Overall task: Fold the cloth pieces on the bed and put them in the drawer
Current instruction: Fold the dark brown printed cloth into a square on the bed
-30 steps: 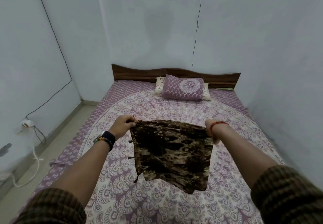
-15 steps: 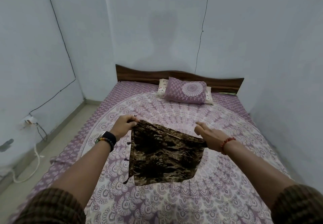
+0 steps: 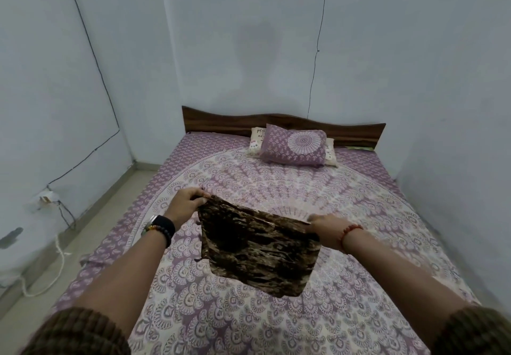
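Cloth: a brown mottled cloth piece (image 3: pixel 257 252) is held up in the air above the bed (image 3: pixel 359 216), spread between the two hands; its top edge slopes down from the left corner to the right corner, and the rest hangs free below.
Left hand: the left hand (image 3: pixel 186 202) is closed round the upper left corner of the cloth, the fabric pinched between thumb and curled fingers.
Right hand: the right hand (image 3: pixel 325 226) is seen at the upper right corner of the cloth, in contact with its edge; the picture is blurred there, so the grip cannot be told.
Wrists: a dark watch with bead bracelets (image 3: pixel 160 228) is worn on the left wrist; a red bead bracelet (image 3: pixel 349 231) is worn on the right.
Sleeves: brown ribbed sleeves (image 3: pixel 80 332) are pushed up on both forearms.
Bed surface: a purple and white patterned sheet covers the mattress.
Pillows: a purple patterned pillow (image 3: pixel 296 147) lies on a pale pillow (image 3: pixel 257 141) against the wooden headboard (image 3: pixel 226 123).
Left wall: a socket (image 3: pixel 45 197) with dark wires is fixed low down; a white cable (image 3: pixel 58 260) trails to the floor.
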